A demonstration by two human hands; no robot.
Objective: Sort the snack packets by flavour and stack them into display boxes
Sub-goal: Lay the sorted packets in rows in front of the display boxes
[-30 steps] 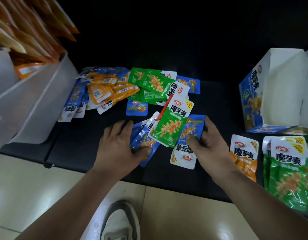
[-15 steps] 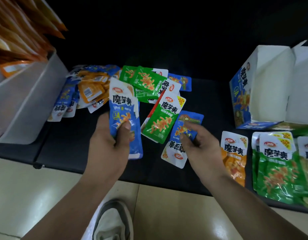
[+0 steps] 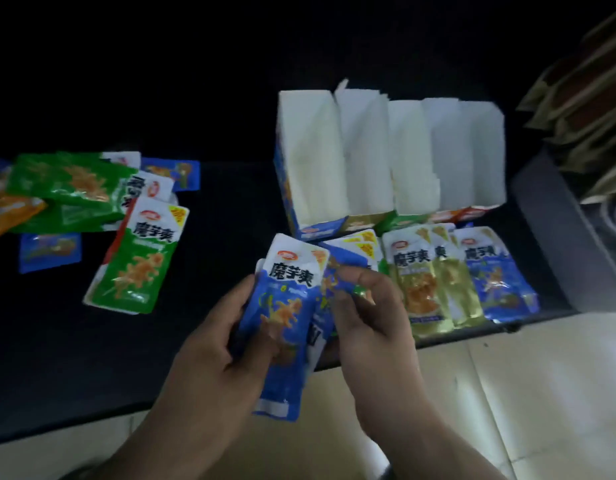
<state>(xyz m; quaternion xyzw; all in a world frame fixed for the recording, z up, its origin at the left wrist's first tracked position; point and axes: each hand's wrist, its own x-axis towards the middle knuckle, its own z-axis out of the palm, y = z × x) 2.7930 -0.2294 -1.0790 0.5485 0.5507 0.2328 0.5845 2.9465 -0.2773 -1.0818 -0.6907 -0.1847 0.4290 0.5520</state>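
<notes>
My left hand (image 3: 216,344) grips a small stack of blue snack packets (image 3: 285,306), held upright over the table's front edge. My right hand (image 3: 368,313) pinches another blue packet (image 3: 337,282) against the right side of that stack. Behind the hands stand several open display boxes (image 3: 368,161) with white insides, side by side. In front of the boxes lie sorted piles: yellow-gold packets (image 3: 424,289) and blue packets (image 3: 500,282). A loose green packet (image 3: 140,261) lies to the left, with a mixed heap of green, blue and orange packets (image 3: 74,188) beyond it.
The black table (image 3: 230,237) ends at a front edge just under my hands, with tiled floor (image 3: 507,393) below. A grey bin (image 3: 559,237) stands at the right with brown packets (image 3: 583,98) above it.
The view has swung right, towards the boxes. My right hand lifted a blue packet off the table and brought it to the blue stack in my left hand.
</notes>
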